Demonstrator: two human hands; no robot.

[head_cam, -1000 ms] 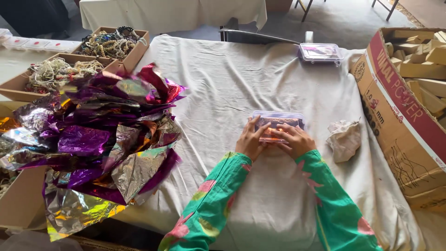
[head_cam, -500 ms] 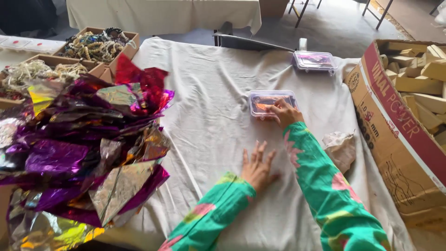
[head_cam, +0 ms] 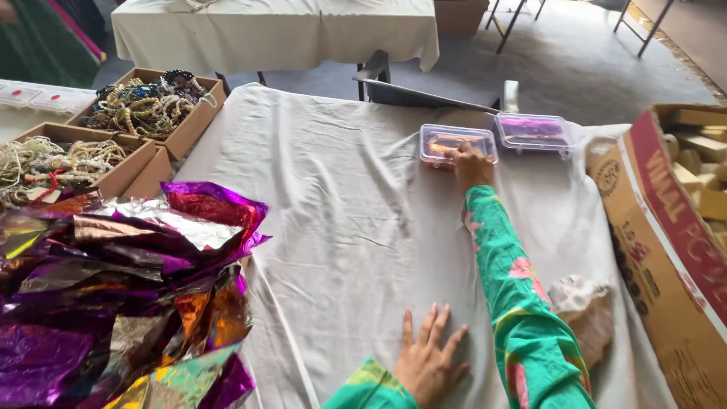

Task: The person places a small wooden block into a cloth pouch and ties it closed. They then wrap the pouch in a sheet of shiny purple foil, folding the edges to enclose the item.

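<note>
White cloth covers the big table [head_cam: 341, 227] I am looking down at, and another covered table [head_cam: 273, 30] stands far behind it on a grey floor. My right hand [head_cam: 469, 163] is stretched far out. Its fingers are bent down on the lid of a small clear plastic box [head_cam: 454, 142] with something orange inside. I cannot tell if the hand grips the box or just presses on it. This box sits near the far edge of the table, and a second clear box [head_cam: 534, 132] with purple inside is just beside it on the right. My left hand [head_cam: 428, 363] lies flat on the cloth at the near edge, fingers spread wide, holding nothing. Both my sleeves are green with pink flowers. On the near left is a pile of shiny purple and gold foil sheets [head_cam: 113, 295]. Farther left are cardboard trays of beads [head_cam: 148, 106]. A big cardboard carton [head_cam: 681, 250] sits on the right, with a crumpled pale lump [head_cam: 587, 314] near it.
</note>
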